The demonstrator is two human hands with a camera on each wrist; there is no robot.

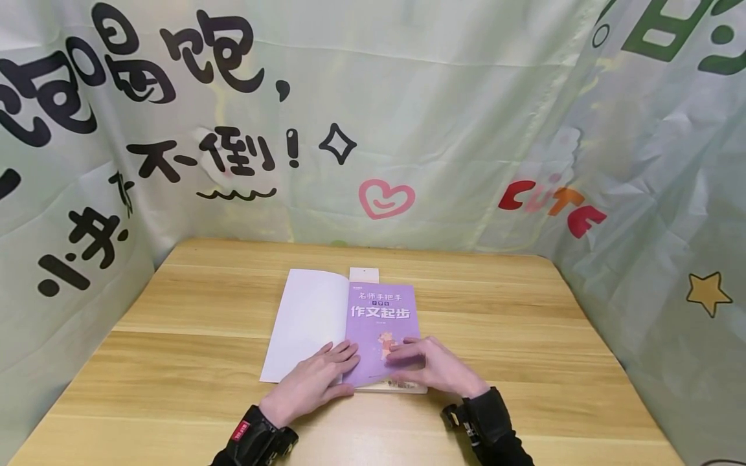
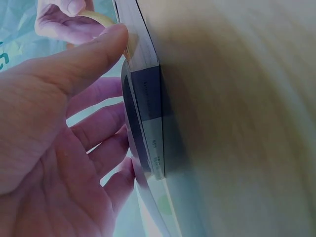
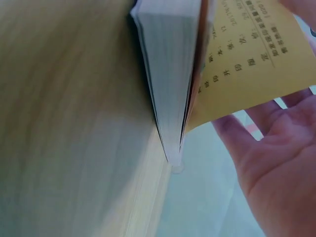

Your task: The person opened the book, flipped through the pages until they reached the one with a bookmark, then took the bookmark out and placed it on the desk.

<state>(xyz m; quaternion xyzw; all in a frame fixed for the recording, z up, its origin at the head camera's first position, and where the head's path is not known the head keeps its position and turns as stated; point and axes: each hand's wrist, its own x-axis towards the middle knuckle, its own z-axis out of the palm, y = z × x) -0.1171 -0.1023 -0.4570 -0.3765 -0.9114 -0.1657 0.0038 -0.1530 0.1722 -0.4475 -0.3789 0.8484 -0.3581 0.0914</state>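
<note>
A book [image 1: 392,388] lies on the wooden table, its white inner cover [image 1: 305,323] spread to the left. On top is a purple title page [image 1: 379,333] with white Chinese lettering and a small pinkish figure. My left hand [image 1: 311,382] rests with extended fingers across the fold, its thumb near the book's lower edge. My right hand [image 1: 434,366] pinches the title page by its lower right part and raises it slightly. In the right wrist view the yellowish underside of the lifted page [image 3: 252,84] shows printed text, above the thick page block [image 3: 168,64].
A pale card-like piece [image 1: 364,275] sticks out beyond the book's top edge. The wooden table [image 1: 495,310] extends around the book. Behind and beside it hangs a pale green printed cloth [image 1: 454,129].
</note>
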